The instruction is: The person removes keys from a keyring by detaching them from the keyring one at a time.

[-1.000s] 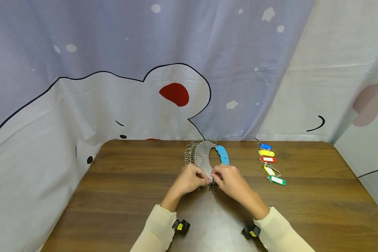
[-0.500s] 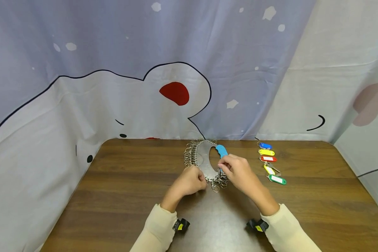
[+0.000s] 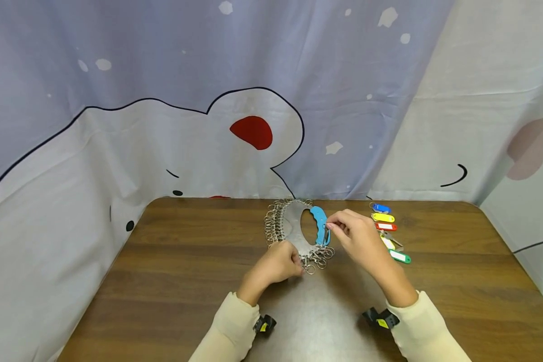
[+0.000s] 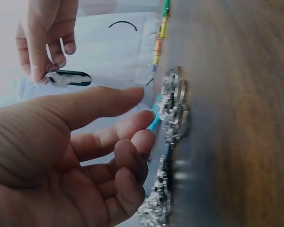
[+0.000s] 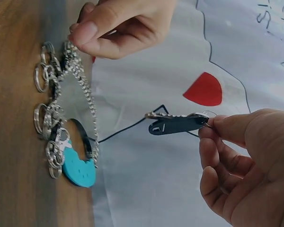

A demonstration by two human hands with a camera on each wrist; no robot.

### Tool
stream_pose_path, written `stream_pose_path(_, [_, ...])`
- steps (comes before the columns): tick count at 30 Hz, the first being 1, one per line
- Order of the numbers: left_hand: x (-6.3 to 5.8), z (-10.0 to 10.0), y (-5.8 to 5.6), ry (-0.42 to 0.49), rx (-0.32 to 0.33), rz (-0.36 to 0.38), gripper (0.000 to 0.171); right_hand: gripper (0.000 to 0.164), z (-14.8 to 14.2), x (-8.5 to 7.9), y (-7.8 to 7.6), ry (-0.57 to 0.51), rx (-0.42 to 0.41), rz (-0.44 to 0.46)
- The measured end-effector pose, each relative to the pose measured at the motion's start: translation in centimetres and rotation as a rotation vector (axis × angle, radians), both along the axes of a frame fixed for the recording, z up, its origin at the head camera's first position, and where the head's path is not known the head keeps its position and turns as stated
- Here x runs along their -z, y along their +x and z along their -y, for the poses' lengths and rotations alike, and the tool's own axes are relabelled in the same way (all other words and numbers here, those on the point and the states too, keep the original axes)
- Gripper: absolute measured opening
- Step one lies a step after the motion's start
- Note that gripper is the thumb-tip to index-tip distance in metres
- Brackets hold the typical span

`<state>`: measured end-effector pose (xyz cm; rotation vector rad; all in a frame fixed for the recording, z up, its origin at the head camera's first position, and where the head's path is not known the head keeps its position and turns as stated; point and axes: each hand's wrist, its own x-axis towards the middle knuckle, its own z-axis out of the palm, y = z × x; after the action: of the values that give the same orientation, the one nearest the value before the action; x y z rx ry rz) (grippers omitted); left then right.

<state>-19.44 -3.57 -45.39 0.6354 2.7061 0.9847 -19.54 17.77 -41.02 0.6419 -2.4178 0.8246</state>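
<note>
My right hand (image 3: 355, 236) pinches a small ring between thumb and forefinger, above and right of the blue handle. From it hang a black key tag (image 5: 180, 126) and a silver key (image 5: 162, 115), lifted up in both wrist views. A flat, curved metal plate (image 3: 291, 221) with a blue grip handle (image 3: 318, 215) lies at the table's back, split rings and small clips (image 3: 319, 259) along its edge. My left hand (image 3: 276, 261) is beside the plate's near-left edge. Its thumb and forefinger stand apart with nothing between them, the other fingers loosely bent.
To the right lies a column of key tags: blue (image 3: 382, 208), yellow (image 3: 383, 217), red (image 3: 386, 227), another yellow (image 3: 386, 242) and green (image 3: 399, 256). A loose key lies among them. A printed curtain (image 3: 163, 146) hangs behind the wooden table (image 3: 185, 241).
My right hand has risen and moved right, away from the plate's near edge, carrying the key and black tag. My left hand has let go at the plate and shifted slightly right.
</note>
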Motion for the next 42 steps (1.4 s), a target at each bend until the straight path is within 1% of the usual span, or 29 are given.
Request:
stream_pose_path(4, [-0.6,0.2,0.0,0.017,0.017,-0.043,0.017,0.004,-0.4,-0.5,0.1,-0.019,0.008,-0.018])
stream_pose_path(6, [-1.0,0.3,0.0,0.023,0.018,-0.068,0.019,0.004,-0.7,-0.8,0.1,-0.026,0.011,-0.032])
stream_pose_path(8, [-1.4,0.5,0.0,0.036,0.007,-0.079,0.027,0.004,-1.0,-1.1,0.2,-0.032,0.014,-0.048])
stream_pose_path(10, [-1.7,0.7,0.0,0.052,-0.012,-0.076,0.036,0.005,-1.3,-1.4,0.2,-0.039,0.02,-0.063])
stream_pose_path(12, [-1.9,1.0,0.1,0.049,-0.029,-0.084,0.041,0.005,-1.7,-1.6,0.3,-0.04,0.027,-0.083])
stream_pose_path(14, [-2.1,1.2,0.1,0.053,-0.038,-0.107,0.047,0.005,-2.2,-1.8,0.3,-0.04,0.03,-0.1])
stream_pose_path(17, [-2.3,1.6,0.1,0.059,-0.034,-0.148,0.06,0.005,-2.9,-1.9,0.3,-0.031,0.041,-0.121])
stream_pose_path(21, [-2.4,2.1,0.2,0.076,-0.013,-0.197,0.076,0.007,-4.2,-2.1,0.3,-0.018,0.046,-0.125])
stream_pose_path(26, [-2.2,2.6,0.3,0.037,0.008,-0.279,0.082,0.01,-6.2,-2.6,0.6,0.018,0.042,-0.118])
stream_pose_path(28, [-2.2,2.9,0.4,0.018,0.013,-0.289,0.083,0.011,-7.1,-2.7,0.9,0.04,0.042,-0.12])
stream_pose_path(33, [-2.4,3.5,0.7,-0.011,0.035,-0.307,0.085,0.013,-9.5,-2.4,1.2,0.072,0.032,-0.118])
stream_pose_path(37, [-2.3,4.1,0.9,-0.04,0.059,-0.377,0.089,0.016,-11.2,-1.7,1.3,0.09,0.039,-0.108])
stream_pose_path(42, [-1.8,5.2,1.0,-0.114,0.048,-0.46,0.095,0.018,-13.0,-0.5,1.3,0.12,0.043,-0.104])
